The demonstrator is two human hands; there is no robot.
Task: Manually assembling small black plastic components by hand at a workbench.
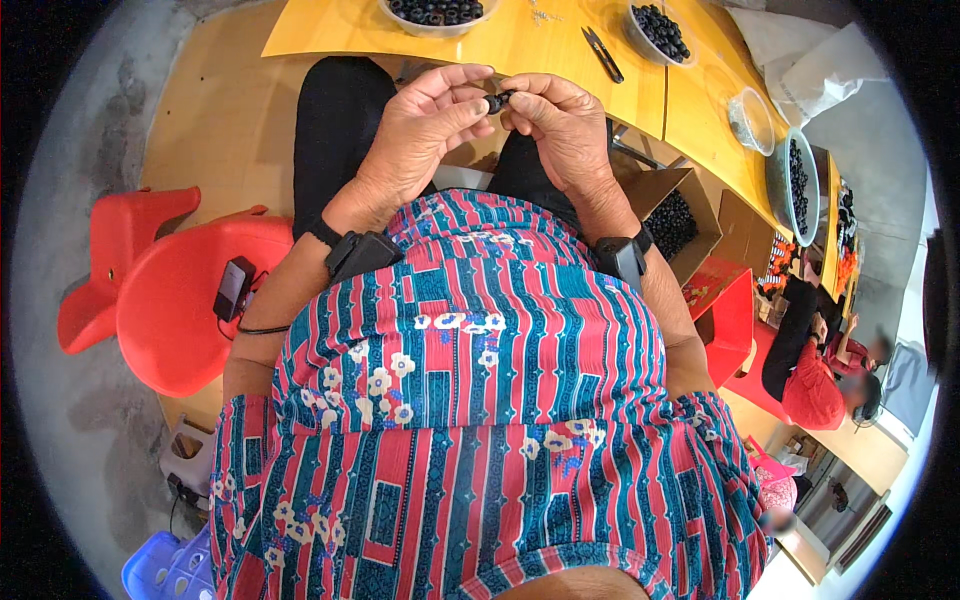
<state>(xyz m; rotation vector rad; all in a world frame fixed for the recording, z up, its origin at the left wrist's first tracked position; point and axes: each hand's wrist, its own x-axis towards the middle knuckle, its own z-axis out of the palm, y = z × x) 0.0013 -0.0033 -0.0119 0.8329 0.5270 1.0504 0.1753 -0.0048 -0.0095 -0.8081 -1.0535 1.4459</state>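
A small black part (495,102), roughly ring-shaped, is held between my two hands in front of the yellow table's (345,28) near edge. My left hand (425,125) pinches one side of it between thumb and fingertips. From the other side, the thumb and forefinger of my right hand (562,125) close on the same part. My fingers cover much of it, so whether it is one piece or two joined pieces I cannot tell. Straight beyond, on the tabletop, a clear bowl (440,29) is filled with similar black parts.
Black thread snips (602,55) lie on the table near another bowl (640,45) of black parts. Farther right are a clear tub (767,140) and a pale green basin (809,215). An open cardboard box (700,250) holds black parts. Red chairs (180,320) stand left; people sit far right.
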